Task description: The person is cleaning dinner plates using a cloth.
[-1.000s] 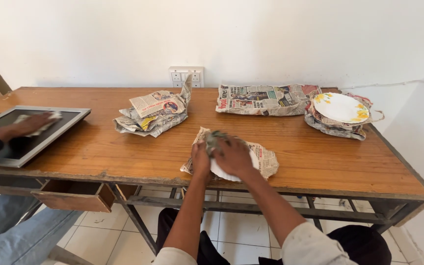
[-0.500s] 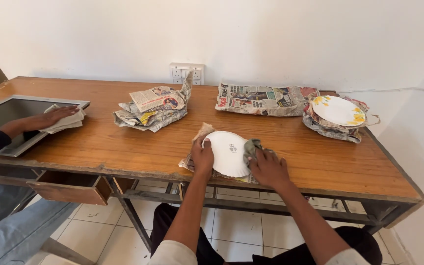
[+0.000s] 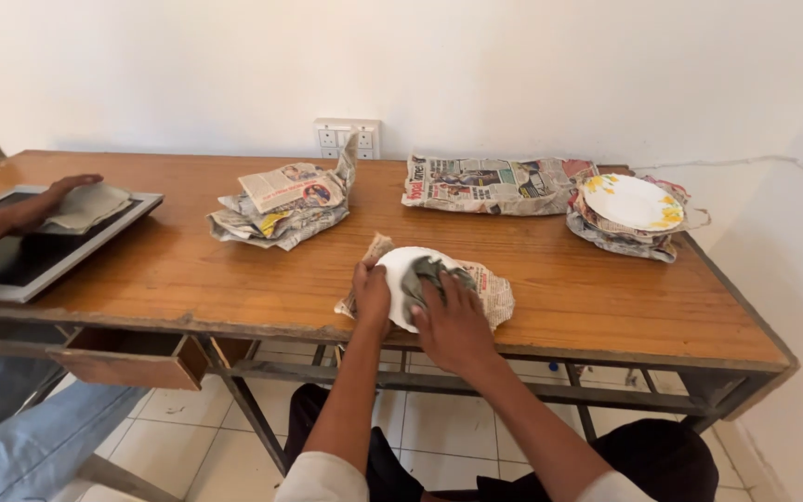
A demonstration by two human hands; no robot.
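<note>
Table [image 3: 234, 279] fills most of my view, a long wooden top on a metal frame, with a drawer [image 3: 127, 358] pulled partly out under its left front edge. On the far left I see a co-worker's hand [image 3: 44, 200] pressing a pale cloth [image 3: 85, 204] onto a dark screen [image 3: 20, 256] that lies flat on the table. Along the back lies a flat newspaper bundle [image 3: 494, 183]; left of it sits a crumpled paper heap [image 3: 281, 206]. At the far right a stack of plates [image 3: 631, 203] rests in newspaper, the top one white with yellow marks.

Near the front edge, in the middle, a white plate [image 3: 397, 265] sits on a creased sheet [image 3: 494, 293] of newspaper. My left hand [image 3: 371, 293] grips the plate's left rim, fingers curled over it. My right hand [image 3: 453, 325] lies on the plate with a dark rag [image 3: 425, 274] pressed under the fingers; I see it bearing down on the rag, but I cannot tell whether the fingers actually clench it.
</note>
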